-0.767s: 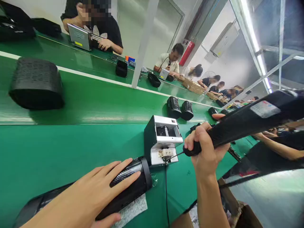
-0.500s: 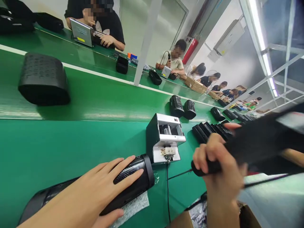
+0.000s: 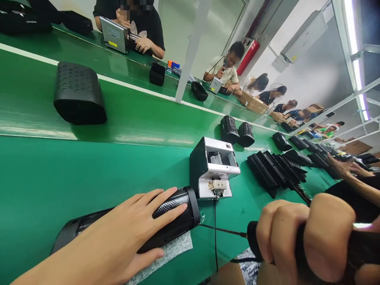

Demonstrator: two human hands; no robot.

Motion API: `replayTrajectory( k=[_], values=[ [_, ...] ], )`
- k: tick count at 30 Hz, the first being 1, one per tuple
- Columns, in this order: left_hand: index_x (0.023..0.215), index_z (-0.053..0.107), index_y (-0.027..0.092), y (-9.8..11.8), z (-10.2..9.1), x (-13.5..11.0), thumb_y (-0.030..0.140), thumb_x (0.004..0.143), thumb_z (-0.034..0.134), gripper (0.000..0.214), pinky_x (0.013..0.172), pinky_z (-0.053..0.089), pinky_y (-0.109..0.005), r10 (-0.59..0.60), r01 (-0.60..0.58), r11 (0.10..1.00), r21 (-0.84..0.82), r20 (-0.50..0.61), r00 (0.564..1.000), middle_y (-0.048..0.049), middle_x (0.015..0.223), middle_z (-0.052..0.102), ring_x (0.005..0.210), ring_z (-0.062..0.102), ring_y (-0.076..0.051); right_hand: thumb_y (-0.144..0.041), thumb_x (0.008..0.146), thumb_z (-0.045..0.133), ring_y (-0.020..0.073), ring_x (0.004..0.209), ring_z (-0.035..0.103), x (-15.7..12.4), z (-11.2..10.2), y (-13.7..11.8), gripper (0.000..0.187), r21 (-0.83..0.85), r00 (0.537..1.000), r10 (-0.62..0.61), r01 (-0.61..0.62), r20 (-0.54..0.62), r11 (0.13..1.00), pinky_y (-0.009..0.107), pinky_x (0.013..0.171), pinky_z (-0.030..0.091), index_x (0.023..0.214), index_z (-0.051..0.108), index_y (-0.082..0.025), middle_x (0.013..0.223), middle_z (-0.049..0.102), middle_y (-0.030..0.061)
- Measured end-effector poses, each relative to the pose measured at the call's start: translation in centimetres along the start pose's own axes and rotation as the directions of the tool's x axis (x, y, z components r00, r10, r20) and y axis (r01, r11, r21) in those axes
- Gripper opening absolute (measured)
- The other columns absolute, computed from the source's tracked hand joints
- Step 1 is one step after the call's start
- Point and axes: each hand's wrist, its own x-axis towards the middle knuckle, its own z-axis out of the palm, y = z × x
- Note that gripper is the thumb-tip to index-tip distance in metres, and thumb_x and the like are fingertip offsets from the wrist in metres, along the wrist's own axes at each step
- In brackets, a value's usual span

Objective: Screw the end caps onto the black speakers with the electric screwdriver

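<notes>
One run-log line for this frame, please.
left hand: flat on black speaker | right hand: grips electric screwdriver | bit at speaker end

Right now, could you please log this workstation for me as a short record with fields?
left hand: left hand flat on black cylindrical speaker, fingers spread
right hand: right hand gripping electric screwdriver, bit at the speaker's end
under speaker: foam sheet
behind speaker: white screw feeder
surface: green conveyor belt
</notes>
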Motion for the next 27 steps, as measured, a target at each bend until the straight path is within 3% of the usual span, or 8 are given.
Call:
replayTrajectory(
  k=[3, 6, 9, 12, 19, 27],
  values=[
    [0.185, 0.044, 0.049, 0.0, -0.1, 0.1, 0.034, 0.084, 0.101, 0.116, 0.101, 0.080, -0.066, 0.003, -0.003, 1.000, -0.006, 0.006, 1.000, -0.0060, 0.186, 0.048, 0.147, 0.076, -0.050, -0.040, 0.114, 0.095, 0.0116, 0.038, 0.056, 0.2, 1.4, 0.3, 0.054, 0.034, 0.992, -0.045, 0.049, -0.121, 0.998, 0.028, 0.043, 0.058, 0.158, 0.064, -0.043, 0.077, 0.072, -0.0118],
    [0.185, 0.041, 0.051, 0.0, 0.0, 0.0, 0.037, 0.085, 0.102, 0.118, 0.101, 0.080, -0.065, 0.001, 0.000, 1.000, -0.013, 0.021, 1.000, -0.0051, 0.186, 0.049, 0.147, 0.076, -0.050, -0.039, 0.115, 0.093, 0.0117, 0.041, 0.054, 0.3, 2.8, 0.3, 0.044, 0.034, 0.971, -0.001, 0.009, -0.237, 0.999, 0.028, 0.044, 0.053, 0.148, 0.064, -0.043, 0.076, 0.067, -0.0130],
    [0.186, 0.040, 0.051, 0.3, 0.1, 0.0, 0.039, 0.086, 0.102, 0.118, 0.101, 0.080, -0.065, -0.008, 0.008, 1.000, -0.007, 0.026, 1.000, -0.0057, 0.185, 0.049, 0.148, 0.075, -0.050, -0.037, 0.112, 0.097, 0.0144, 0.050, 0.060, 0.4, 3.3, 0.6, 0.046, -0.024, 0.991, 0.046, -0.049, -0.124, 0.999, 0.031, 0.052, 0.059, 0.144, 0.064, -0.041, 0.079, 0.063, -0.0108],
    [0.184, 0.046, 0.048, 0.9, 0.0, 0.1, 0.039, 0.083, 0.104, 0.117, 0.102, 0.080, -0.066, 0.003, -0.003, 1.000, 0.010, 0.033, 0.999, -0.0084, 0.185, 0.049, 0.147, 0.076, -0.051, -0.040, 0.096, 0.107, 0.0208, 0.063, 0.070, 1.2, 2.8, 1.3, 0.061, -0.049, 0.994, 0.084, -0.087, -0.066, 0.995, 0.037, 0.060, 0.067, 0.140, 0.065, -0.039, 0.083, 0.060, -0.0080],
    [0.179, 0.056, 0.042, 1.8, -0.9, 0.3, 0.038, 0.077, 0.109, 0.115, 0.099, 0.080, -0.066, 0.007, -0.008, 1.000, 0.011, 0.024, 1.000, -0.0121, 0.182, 0.056, 0.143, 0.078, -0.052, -0.047, 0.091, 0.107, 0.0226, 0.067, 0.070, 3.6, 2.4, 2.9, 0.060, -0.046, 0.985, 0.154, -0.158, -0.084, 0.986, 0.039, 0.062, 0.067, 0.133, 0.065, -0.036, 0.083, 0.057, -0.0070],
    [0.181, 0.048, 0.053, 1.4, -1.0, 0.3, 0.035, 0.088, 0.100, 0.108, 0.108, 0.074, -0.066, -0.045, 0.050, 0.997, -0.066, 0.087, 0.995, -0.0035, 0.187, 0.052, 0.153, 0.071, -0.050, -0.049, 0.094, 0.104, 0.0199, 0.060, 0.066, 4.3, 2.2, 2.6, 0.056, -0.064, 0.982, 0.126, -0.135, -0.140, 0.989, 0.034, 0.056, 0.062, 0.131, 0.065, -0.034, 0.081, 0.056, -0.0079]
  ],
)
